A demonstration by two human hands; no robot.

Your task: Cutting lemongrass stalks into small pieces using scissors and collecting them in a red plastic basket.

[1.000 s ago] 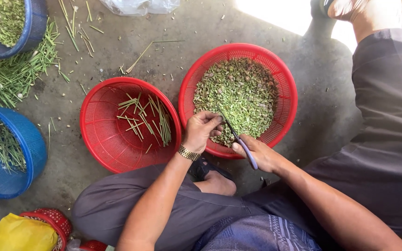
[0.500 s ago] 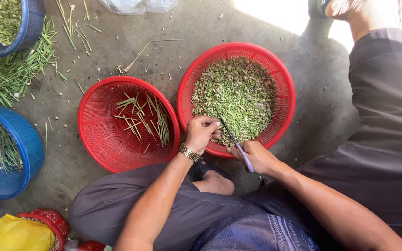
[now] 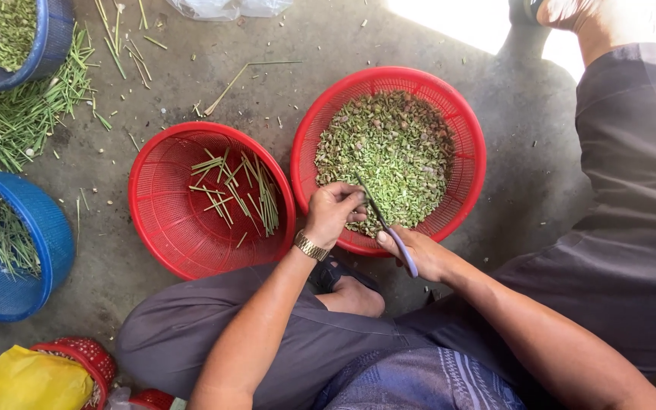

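My left hand (image 3: 333,212), with a gold watch on its wrist, is closed on a small green stem piece over the near rim of a red basket (image 3: 471,129) full of chopped green bits. My right hand (image 3: 419,252) grips a knife (image 3: 389,225) with a pale purple handle; its dark blade points up toward my left fingers. A second red basket (image 3: 165,205) to the left holds a few long green stems (image 3: 238,191).
Blue baskets (image 3: 32,250) with green stalks stand at the left and top left (image 3: 47,45). Loose stalks (image 3: 24,114) lie on the concrete floor. Another person's dark trouser leg (image 3: 632,190) and foot are at the right. A yellow bag (image 3: 32,380) sits at the bottom left.
Both hands have stayed over the near rim of the full red basket, shifting only slightly. The knife blade remains by my left fingers.
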